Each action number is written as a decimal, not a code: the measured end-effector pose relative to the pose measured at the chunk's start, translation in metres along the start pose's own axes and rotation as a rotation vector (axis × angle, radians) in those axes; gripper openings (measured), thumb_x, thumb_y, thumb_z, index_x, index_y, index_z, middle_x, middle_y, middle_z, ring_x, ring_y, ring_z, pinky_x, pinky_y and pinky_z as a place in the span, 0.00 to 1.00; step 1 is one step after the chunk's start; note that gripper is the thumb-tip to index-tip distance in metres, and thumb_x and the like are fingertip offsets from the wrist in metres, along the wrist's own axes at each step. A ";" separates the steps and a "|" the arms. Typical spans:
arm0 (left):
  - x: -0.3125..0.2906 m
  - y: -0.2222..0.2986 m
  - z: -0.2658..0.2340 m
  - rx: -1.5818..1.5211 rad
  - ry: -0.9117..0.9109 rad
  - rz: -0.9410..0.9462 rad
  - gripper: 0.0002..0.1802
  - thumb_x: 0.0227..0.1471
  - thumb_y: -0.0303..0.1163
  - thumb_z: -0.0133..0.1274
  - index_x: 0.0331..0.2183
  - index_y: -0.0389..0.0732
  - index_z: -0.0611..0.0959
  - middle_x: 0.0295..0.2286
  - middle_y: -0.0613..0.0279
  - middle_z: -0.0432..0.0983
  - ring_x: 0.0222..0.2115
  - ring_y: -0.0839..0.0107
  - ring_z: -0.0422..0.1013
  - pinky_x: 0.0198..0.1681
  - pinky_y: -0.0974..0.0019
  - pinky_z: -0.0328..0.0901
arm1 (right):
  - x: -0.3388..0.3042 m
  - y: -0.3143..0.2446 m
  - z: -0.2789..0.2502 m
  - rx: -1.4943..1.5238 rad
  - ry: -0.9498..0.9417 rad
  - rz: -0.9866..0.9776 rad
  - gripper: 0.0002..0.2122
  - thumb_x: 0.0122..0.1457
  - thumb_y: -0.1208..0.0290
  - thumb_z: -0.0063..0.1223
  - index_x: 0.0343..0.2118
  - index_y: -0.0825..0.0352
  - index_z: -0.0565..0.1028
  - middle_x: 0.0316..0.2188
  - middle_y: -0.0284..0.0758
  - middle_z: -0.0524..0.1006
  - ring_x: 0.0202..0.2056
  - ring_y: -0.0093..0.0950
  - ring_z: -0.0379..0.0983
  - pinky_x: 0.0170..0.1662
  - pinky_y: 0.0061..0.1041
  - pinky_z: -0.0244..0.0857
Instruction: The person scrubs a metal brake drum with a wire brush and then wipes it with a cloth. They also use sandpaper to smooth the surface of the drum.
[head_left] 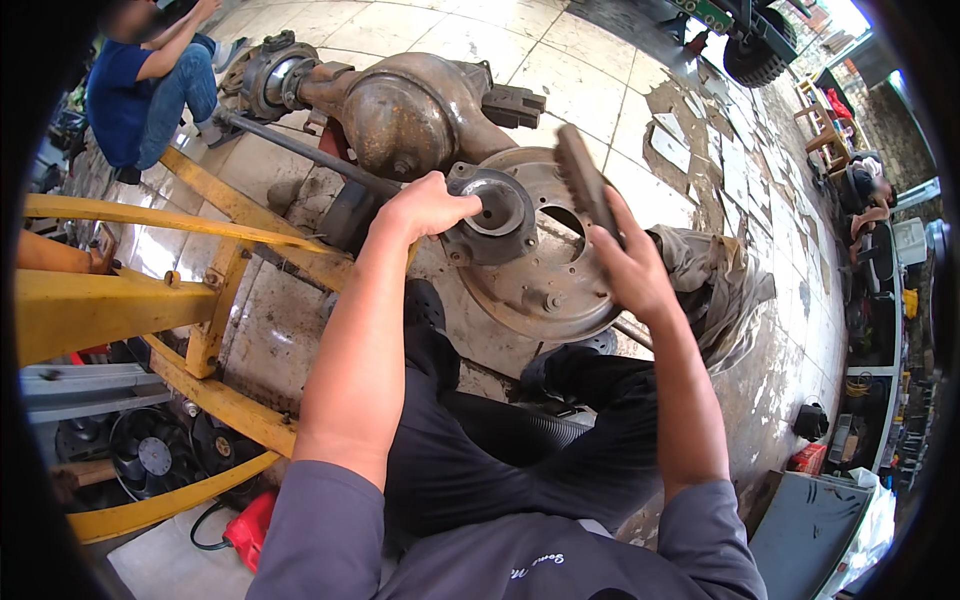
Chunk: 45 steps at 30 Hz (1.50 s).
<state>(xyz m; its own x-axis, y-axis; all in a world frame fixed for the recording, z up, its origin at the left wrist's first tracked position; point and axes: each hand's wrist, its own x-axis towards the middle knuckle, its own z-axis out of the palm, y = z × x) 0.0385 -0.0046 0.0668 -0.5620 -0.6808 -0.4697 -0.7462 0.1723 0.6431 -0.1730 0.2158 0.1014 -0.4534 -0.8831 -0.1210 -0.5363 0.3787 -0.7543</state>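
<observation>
Between left hand [425, 208] and gripped brush [588, 188], the plate rim [532, 160] lies exposed.

Upper left, there's a person [125, 95] in dark blue, crouching | left side, big yellow frame [110, 312], black fan [155, 457] seen between its bars | top right, chunky tyre [755, 62], broken tiles [668, 150] strewn nearby | and lower right, grey cabinet [808, 530], white plastic [876, 530] beside it

Charcoal tee [450, 570], nothing fancy, short sleeves [325, 525] ending way back from the bare left hand [425, 208] and right hand [635, 265]. Little whitish script [536, 567] on the front, black pants [480, 482] closer in than the hands, plus dark clogs [426, 303], the left-hand-side one full of little holes.
</observation>
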 end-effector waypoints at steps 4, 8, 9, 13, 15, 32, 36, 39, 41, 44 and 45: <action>-0.007 -0.005 -0.008 -0.104 0.097 0.094 0.44 0.45 0.49 0.65 0.53 0.23 0.73 0.50 0.35 0.76 0.50 0.55 0.75 0.53 0.59 0.67 | -0.031 0.018 -0.032 0.367 0.050 0.167 0.31 0.67 0.64 0.50 0.70 0.68 0.56 0.29 0.28 0.70 0.27 0.15 0.63 0.30 0.18 0.61; -0.023 0.007 -0.021 -0.014 0.255 0.073 0.39 0.47 0.50 0.65 0.50 0.29 0.73 0.46 0.37 0.78 0.49 0.53 0.76 0.54 0.57 0.66 | -0.032 0.014 -0.041 0.405 0.109 0.194 0.31 0.68 0.64 0.50 0.70 0.69 0.56 0.35 0.32 0.74 0.34 0.19 0.69 0.38 0.21 0.65; -0.027 0.009 -0.021 0.006 0.327 0.070 0.38 0.46 0.50 0.65 0.48 0.31 0.72 0.44 0.36 0.79 0.48 0.48 0.76 0.53 0.54 0.67 | -0.030 0.014 -0.040 0.388 0.104 0.160 0.31 0.68 0.64 0.50 0.70 0.70 0.56 0.39 0.35 0.75 0.38 0.22 0.70 0.43 0.22 0.65; -0.028 0.007 -0.017 0.131 0.538 0.144 0.37 0.48 0.49 0.63 0.50 0.32 0.72 0.46 0.31 0.77 0.49 0.40 0.73 0.53 0.49 0.67 | -0.029 0.010 -0.037 0.344 0.095 -0.017 0.32 0.68 0.62 0.51 0.70 0.69 0.56 0.58 0.49 0.70 0.59 0.34 0.66 0.62 0.29 0.57; -0.028 0.016 -0.010 0.140 0.631 0.191 0.38 0.48 0.48 0.64 0.52 0.33 0.72 0.45 0.36 0.78 0.48 0.43 0.74 0.52 0.52 0.67 | -0.032 0.006 -0.039 0.325 0.095 -0.039 0.32 0.67 0.61 0.52 0.70 0.69 0.56 0.62 0.53 0.68 0.64 0.38 0.64 0.66 0.31 0.54; -0.014 0.061 0.018 0.587 0.779 0.488 0.35 0.39 0.33 0.66 0.54 0.55 0.79 0.49 0.64 0.77 0.51 0.59 0.70 0.55 0.48 0.59 | -0.048 0.020 -0.057 0.273 0.221 -0.085 0.32 0.66 0.60 0.52 0.70 0.66 0.57 0.60 0.55 0.70 0.64 0.44 0.65 0.66 0.35 0.56; -0.010 0.046 0.018 0.655 0.712 0.455 0.35 0.39 0.35 0.64 0.54 0.54 0.78 0.49 0.66 0.76 0.52 0.59 0.70 0.54 0.47 0.60 | -0.047 0.021 -0.054 0.233 0.208 -0.104 0.32 0.66 0.61 0.52 0.69 0.67 0.57 0.60 0.55 0.70 0.63 0.45 0.66 0.65 0.36 0.57; -0.012 0.046 0.017 0.577 0.762 0.468 0.35 0.39 0.34 0.64 0.53 0.54 0.78 0.49 0.65 0.76 0.52 0.58 0.70 0.55 0.48 0.60 | -0.048 0.018 -0.054 0.248 0.210 -0.095 0.32 0.65 0.61 0.52 0.69 0.67 0.57 0.59 0.56 0.71 0.63 0.45 0.67 0.65 0.36 0.58; -0.016 0.049 0.018 0.571 0.758 0.492 0.35 0.38 0.34 0.64 0.53 0.54 0.79 0.49 0.65 0.76 0.51 0.58 0.70 0.55 0.48 0.59 | -0.047 0.015 -0.054 0.273 0.206 -0.111 0.32 0.65 0.61 0.53 0.69 0.67 0.57 0.59 0.56 0.71 0.63 0.45 0.67 0.65 0.35 0.58; -0.012 0.047 0.018 0.596 0.708 0.488 0.34 0.39 0.35 0.64 0.53 0.53 0.79 0.49 0.65 0.76 0.52 0.59 0.69 0.55 0.49 0.60 | -0.045 0.016 -0.049 0.208 0.204 -0.129 0.32 0.65 0.61 0.53 0.69 0.68 0.58 0.58 0.56 0.72 0.62 0.45 0.67 0.64 0.36 0.58; -0.011 0.048 0.019 0.587 0.747 0.500 0.34 0.38 0.34 0.64 0.52 0.51 0.79 0.48 0.64 0.77 0.51 0.58 0.70 0.55 0.50 0.61 | -0.046 0.016 -0.050 0.205 0.202 -0.114 0.32 0.65 0.61 0.53 0.69 0.68 0.58 0.58 0.57 0.71 0.62 0.46 0.67 0.64 0.36 0.58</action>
<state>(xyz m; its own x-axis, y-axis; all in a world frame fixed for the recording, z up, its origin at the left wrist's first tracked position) 0.0023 0.0244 0.0913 -0.6391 -0.6669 0.3831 -0.6585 0.7318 0.1757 -0.1959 0.2763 0.1269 -0.5418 -0.8360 0.0869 -0.4464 0.1985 -0.8726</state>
